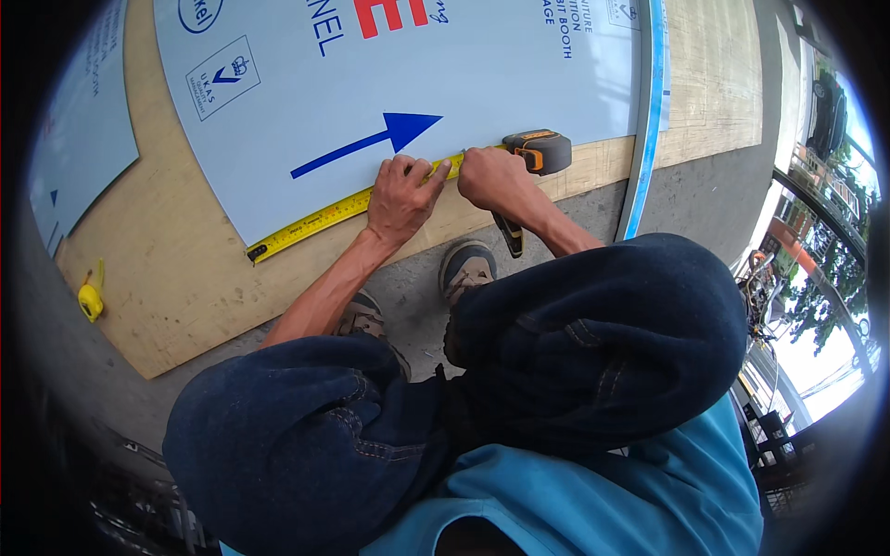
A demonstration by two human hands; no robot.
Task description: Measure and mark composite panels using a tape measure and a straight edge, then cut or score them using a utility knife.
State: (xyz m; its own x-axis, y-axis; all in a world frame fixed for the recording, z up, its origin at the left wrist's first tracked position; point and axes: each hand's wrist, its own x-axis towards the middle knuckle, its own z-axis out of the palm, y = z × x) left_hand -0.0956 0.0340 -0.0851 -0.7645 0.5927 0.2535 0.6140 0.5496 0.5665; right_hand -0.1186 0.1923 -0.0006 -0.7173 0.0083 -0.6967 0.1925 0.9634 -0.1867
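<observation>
Finds measuring under way, judged from the present lay of things; notes the work panel [278, 93], pale with a printed blue arrow, flat on a plywood board [176, 315] just ahead of both hands; sees the tape blade [324, 218] drawn out along the near edge, from the corner well to the left of the left hand [403, 199], past both hands, to a black-and-orange tape case [542, 153] just right of the right hand [496, 176]; counts as done the laying-out of the panel and the setting of the blade at the corner; has the left hand down on the blade with fingers bent, but cannot tell whether clamped or merely pressed; has the right hand closed on a dark-and-yellow tool [508, 236], with the handle jutting below the fist, just beside the left hand but apart from it; cannot make out the tool's tip, nor any mark at the edge; therefore counts marking as unproven, and judges the reading not yet closed out; sees no cut near the hands; notes a blue-striped rail [644, 120] well to the right of the right hand, untouched by either; notes a small yellow tape measure [90, 301] idle on the board, well to the left of the left hand; cannot tell how much measuring is left overall.
</observation>
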